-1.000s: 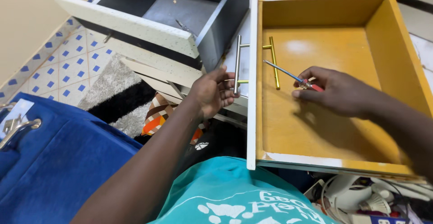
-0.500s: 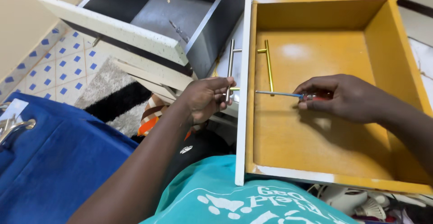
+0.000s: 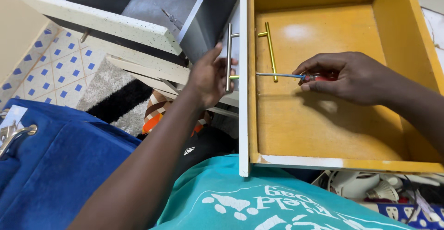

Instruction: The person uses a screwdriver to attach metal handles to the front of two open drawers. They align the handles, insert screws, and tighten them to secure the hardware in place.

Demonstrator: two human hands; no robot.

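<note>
A: Largest first, we have the yellow wooden drawer box with a white front panel point(image 3: 323, 119), lying open-side up across our lap. Beside it sits a dark grey drawer with a speckled white front point(image 3: 106, 24).

B: And a blue fabric bag point(image 3: 60, 165) lies at our left, over the blue-and-white tiled floor point(image 3: 55, 68).

A: Our left hand point(image 3: 208, 77) is wrapped around the silver metal bar handle point(image 3: 228, 56) on the outer face of the white front, fingers curled over the bar, grasping it.

B: Our right hand point(image 3: 347, 77) is inside the yellow box, clenched on the red grip of a slim screwdriver with a bluish shaft point(image 3: 282, 76). The shaft runs out leftward from our fingertips, level, towards the inner face of the front panel.

A: It crosses over the loose brass-coloured bar handle point(image 3: 269, 49) resting on the drawer floor, and its tip meets the panel right opposite our left hand.
</note>
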